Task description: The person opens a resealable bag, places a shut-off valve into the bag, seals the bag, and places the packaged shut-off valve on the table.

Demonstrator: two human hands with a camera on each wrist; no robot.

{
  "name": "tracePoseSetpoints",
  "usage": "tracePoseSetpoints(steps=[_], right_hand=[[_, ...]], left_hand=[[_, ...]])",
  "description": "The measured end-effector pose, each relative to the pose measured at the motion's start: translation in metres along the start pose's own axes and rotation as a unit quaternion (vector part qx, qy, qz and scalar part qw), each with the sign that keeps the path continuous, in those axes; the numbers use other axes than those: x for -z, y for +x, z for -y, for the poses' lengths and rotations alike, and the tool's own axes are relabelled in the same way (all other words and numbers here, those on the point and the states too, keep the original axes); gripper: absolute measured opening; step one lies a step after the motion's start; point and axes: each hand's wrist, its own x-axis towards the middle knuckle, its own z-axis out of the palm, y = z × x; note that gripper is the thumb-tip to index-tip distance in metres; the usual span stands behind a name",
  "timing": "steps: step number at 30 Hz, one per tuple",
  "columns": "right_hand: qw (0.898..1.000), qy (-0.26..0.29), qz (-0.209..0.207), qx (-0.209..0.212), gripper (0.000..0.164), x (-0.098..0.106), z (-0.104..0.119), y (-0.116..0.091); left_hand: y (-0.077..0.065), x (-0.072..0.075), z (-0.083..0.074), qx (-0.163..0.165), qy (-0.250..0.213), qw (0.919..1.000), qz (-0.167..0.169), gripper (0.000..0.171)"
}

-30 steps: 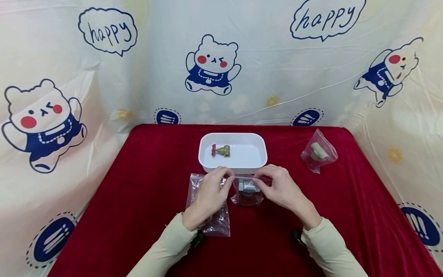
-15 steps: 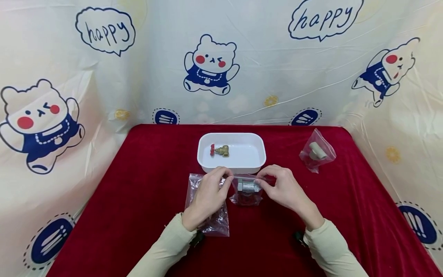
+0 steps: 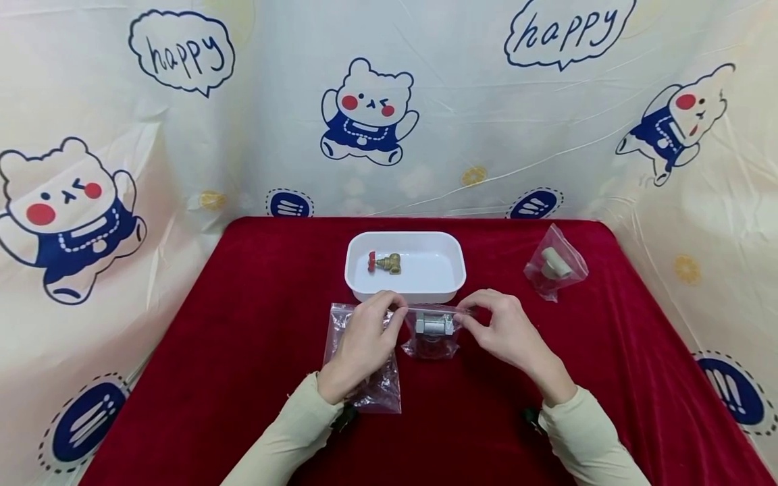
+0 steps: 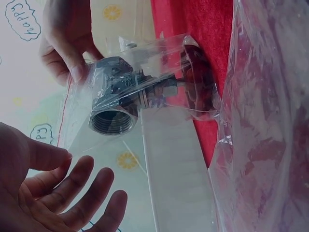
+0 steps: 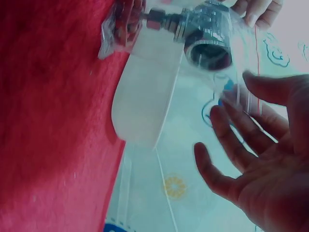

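Since the earlier head frames, my right hand has slid outward along the top edge of the small zip bag, baring more of the metal valve inside; my left hand is nearly where it was.

Grip: left thumb and index pinch one upper corner, other fingers fanned; right thumb and fingertips pinch the opposite corner, the rest loosely parted. Bag and valve sit between my hands, just in front of the white tray.

Materials: thin, crinkled clear film; grey valve body with hexagonal ends; smooth, round-cornered tray holding a brass valve with a red wheel; plush red cloth below. Farther right, a clear pouch holds a beige, cylindrical-ended fitting.

Left wrist view adds the threaded bore, the bag's red seal line and a dark red handwheel; from the head, only the silvery upper body reads clearly.

Obscured: the flat bag lies partly under my left hand and wrist, contents unreadable. Glare breaks up the handwheel's outline, and the right wrist view crops its top. Left index tip is hard to make out behind the thumb at the left wrist.
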Motion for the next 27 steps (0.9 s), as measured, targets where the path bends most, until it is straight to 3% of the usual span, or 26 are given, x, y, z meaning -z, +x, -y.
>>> tracePoseSetpoints(steps=[4,12,16,22,27], right_hand=[[1.0,-0.011,0.006,-0.019,0.013,0.007,-0.002,-0.005],[1.0,0.013,0.004,-0.001,0.013,0.011,-0.006,-0.007],[1.0,0.0,0.011,-0.006,0.014,0.012,-0.004,-0.007],[1.0,-0.003,0.022,0.004,0.022,0.006,0.003,0.001],[1.0,-0.005,0.014,0.028,0.014,-0.003,0.01,0.01]], left_hand=[[0.001,0.0,0.0,-0.001,0.004,1.0,-0.002,0.006],[0.0,0.001,0.001,0.007,0.0,1.0,0.002,0.006],[0.002,0.001,0.0,0.01,0.001,0.9999,0.011,0.007],[0.011,0.001,-0.003,-0.013,0.038,0.9979,0.051,0.009],[0.017,-0.002,-0.005,-0.038,0.042,0.9964,0.063,0.003]])
